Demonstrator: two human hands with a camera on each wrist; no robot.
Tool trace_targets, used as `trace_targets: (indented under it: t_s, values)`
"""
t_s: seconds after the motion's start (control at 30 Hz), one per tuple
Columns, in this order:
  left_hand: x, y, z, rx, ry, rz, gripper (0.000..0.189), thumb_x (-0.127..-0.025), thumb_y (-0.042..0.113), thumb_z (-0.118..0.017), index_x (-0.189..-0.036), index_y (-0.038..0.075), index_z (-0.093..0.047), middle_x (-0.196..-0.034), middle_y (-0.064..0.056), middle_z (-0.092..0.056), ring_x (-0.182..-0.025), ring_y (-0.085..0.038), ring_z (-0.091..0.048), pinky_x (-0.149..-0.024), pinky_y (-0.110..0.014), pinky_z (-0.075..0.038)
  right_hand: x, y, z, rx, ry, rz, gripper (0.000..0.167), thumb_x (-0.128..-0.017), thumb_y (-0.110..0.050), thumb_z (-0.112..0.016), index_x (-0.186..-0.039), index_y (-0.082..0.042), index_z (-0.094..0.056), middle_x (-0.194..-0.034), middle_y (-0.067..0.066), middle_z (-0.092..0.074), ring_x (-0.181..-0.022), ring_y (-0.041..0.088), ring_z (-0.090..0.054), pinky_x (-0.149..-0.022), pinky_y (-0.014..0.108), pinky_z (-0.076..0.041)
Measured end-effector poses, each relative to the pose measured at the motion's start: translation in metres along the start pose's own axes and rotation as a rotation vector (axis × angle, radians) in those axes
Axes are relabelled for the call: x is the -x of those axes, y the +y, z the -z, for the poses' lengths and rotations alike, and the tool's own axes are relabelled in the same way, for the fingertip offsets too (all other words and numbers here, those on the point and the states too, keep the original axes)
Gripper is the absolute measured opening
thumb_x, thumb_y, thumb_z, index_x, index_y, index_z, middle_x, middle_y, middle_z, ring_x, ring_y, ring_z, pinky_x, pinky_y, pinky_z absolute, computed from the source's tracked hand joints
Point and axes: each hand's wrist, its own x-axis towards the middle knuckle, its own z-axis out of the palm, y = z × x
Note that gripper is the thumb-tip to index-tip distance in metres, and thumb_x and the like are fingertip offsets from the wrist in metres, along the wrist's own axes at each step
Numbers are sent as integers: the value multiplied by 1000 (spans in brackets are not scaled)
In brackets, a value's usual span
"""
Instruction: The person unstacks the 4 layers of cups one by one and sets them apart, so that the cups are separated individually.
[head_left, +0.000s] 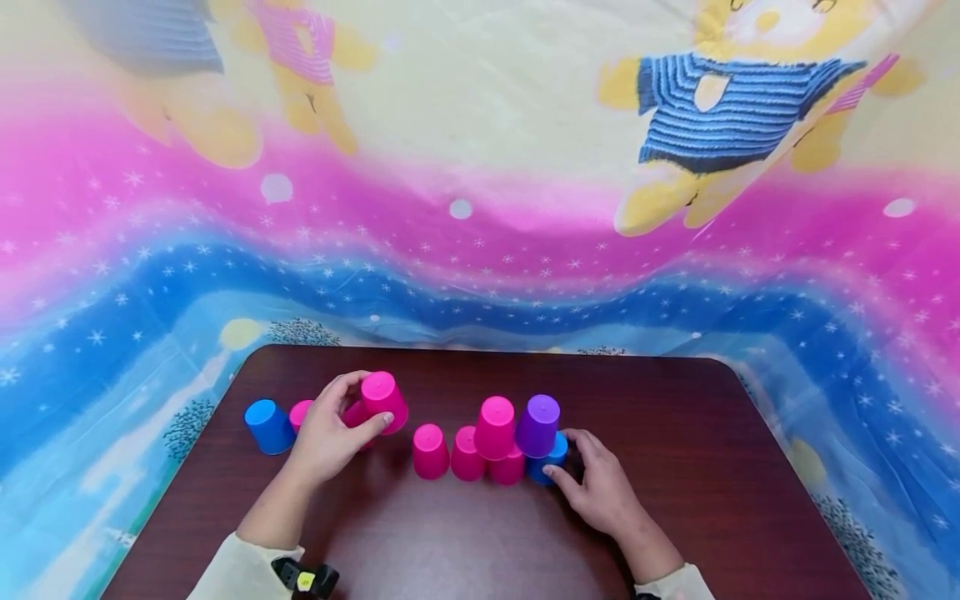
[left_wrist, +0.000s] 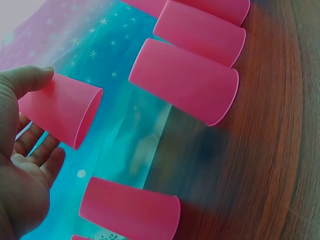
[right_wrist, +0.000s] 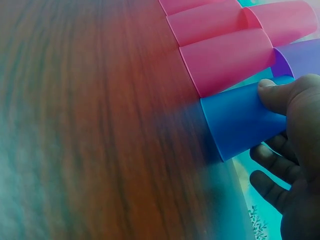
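Note:
My left hand (head_left: 326, 433) grips a pink cup (head_left: 384, 404), mouth down and raised off the table; in the left wrist view the thumb lies on the cup's (left_wrist: 62, 107) side. At the right, my right hand (head_left: 603, 483) holds the blue cup (head_left: 546, 468) that ends a row of upturned cups, thumb on its near side. That row also has a left pink cup (head_left: 431, 452), a second pink cup (head_left: 467, 456) and a third, partly hidden pink cup (head_left: 508, 468). Above them stand a pink cup (head_left: 495, 429) and a purple cup (head_left: 537, 427), side by side.
Left of my left hand are another blue cup (head_left: 270, 427) and a partly covered pink cup (head_left: 300, 412). More pink shows behind the held cup. The dark wooden table (head_left: 450, 550) backs onto a printed cloth (head_left: 480, 250).

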Motion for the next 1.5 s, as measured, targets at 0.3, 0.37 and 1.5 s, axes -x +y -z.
trace_targets:
  t_s: [0.3,0.37,1.5]
  values:
    - [4,-5,13,19,25,3,78,-83,25,-90,-147,16,-47,-135,-9,-57,-123,-32,-57,-83,-47,-63,1,0,0,2,-5,-2,55,-92,-35,-81,-136,-15,-57,-124,-1,-62,-110,16,-65,-94,44,-58]
    - [4,-6,17,15,37,-7,77,-83,25,-90,-147,15,-48,-135,-9,-57,-122,-31,-57,-83,-42,-63,1,-1,0,2,-3,-3,55,-91,-35,-81,-136,-15,-57,-124,-1,-62,-109,16,-65,-94,44,-58]
    - [17,-35,69,-87,216,35,69,-92,28,-81,-149,8,-47,-138,-12,-59,-122,-15,-56,-92,-3,-41,0,2,-1,-2,15,10,54,-91,-36,-81,-135,-15,-57,-122,-3,-62,-106,13,-65,-91,44,-59]
